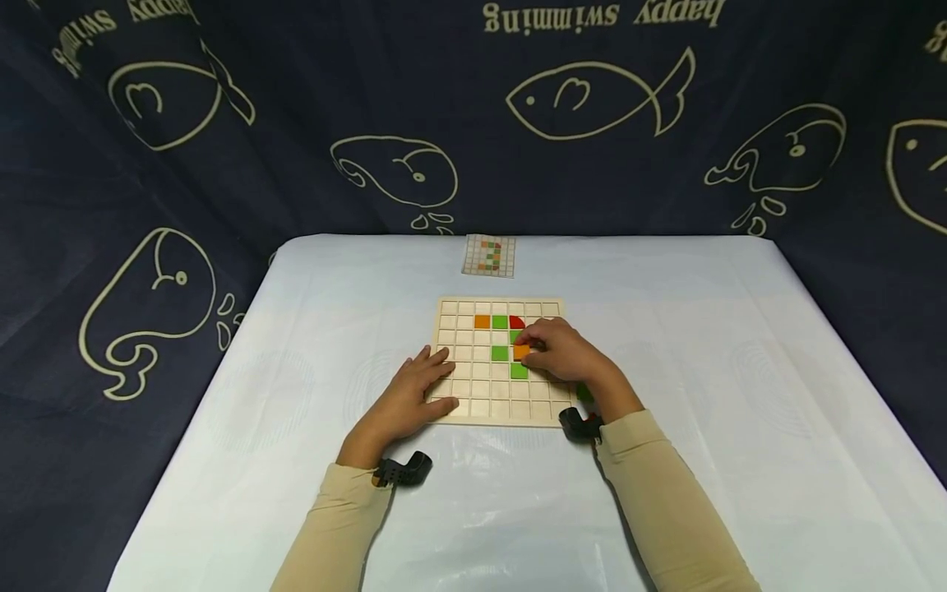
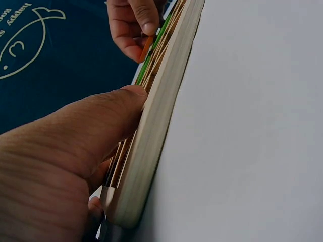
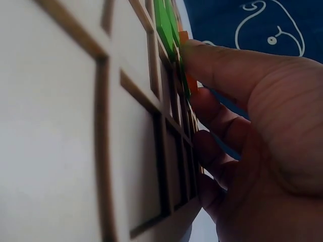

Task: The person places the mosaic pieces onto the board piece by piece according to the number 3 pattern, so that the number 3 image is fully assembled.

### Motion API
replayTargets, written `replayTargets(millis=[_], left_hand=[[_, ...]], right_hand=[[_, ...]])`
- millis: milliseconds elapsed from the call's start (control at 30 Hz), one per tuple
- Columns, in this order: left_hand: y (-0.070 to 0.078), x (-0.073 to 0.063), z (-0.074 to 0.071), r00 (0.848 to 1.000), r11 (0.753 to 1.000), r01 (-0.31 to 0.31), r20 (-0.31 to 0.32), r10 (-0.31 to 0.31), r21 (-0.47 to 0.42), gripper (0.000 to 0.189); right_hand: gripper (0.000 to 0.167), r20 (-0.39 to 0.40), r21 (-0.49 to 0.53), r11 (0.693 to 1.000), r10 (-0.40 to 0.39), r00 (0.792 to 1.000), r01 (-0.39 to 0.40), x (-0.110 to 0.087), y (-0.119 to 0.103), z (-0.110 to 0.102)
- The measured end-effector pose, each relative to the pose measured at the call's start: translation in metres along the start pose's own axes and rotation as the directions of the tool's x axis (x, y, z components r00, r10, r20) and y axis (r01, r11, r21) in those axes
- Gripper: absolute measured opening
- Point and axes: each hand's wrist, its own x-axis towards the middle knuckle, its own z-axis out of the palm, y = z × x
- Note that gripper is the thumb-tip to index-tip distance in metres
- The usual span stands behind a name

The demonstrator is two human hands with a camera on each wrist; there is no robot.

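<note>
A wooden grid board lies on the white table, with square tiles in some of its cells. My right hand pinches an orange square tile between thumb and fingers, just over the board's right half. In the right wrist view the orange tile stands close to the board's surface. Around it sit a green tile, another green tile and, in an upper row, a red rounded tile beside an orange tile. My left hand rests spread on the board's left edge, thumb on the frame.
A pattern card with a coloured grid design lies behind the board near the table's far edge. A green piece is partly hidden beneath my right wrist. Dark cloth with fish drawings hangs behind the table.
</note>
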Motion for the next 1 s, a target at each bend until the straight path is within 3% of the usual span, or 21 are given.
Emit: replayTargets(millis=[233,1000], left_hand=[[-0.0007,0.0004,0.0003,1.000,1.000,-0.002,0.001,0.002,0.001,0.061],[0.0002,0.0004,-0.0008,1.000,1.000,-0.004,0.001,0.004,-0.004,0.061]], right_hand=[[0.022,0.003,-0.066,0.997,0.040,0.999,-0.039,0.0022,-0.0017,0.0021],[0.020,0.000,-0.068,0.995,0.066,0.998,-0.066,0.0015,-0.0051,0.0030]])
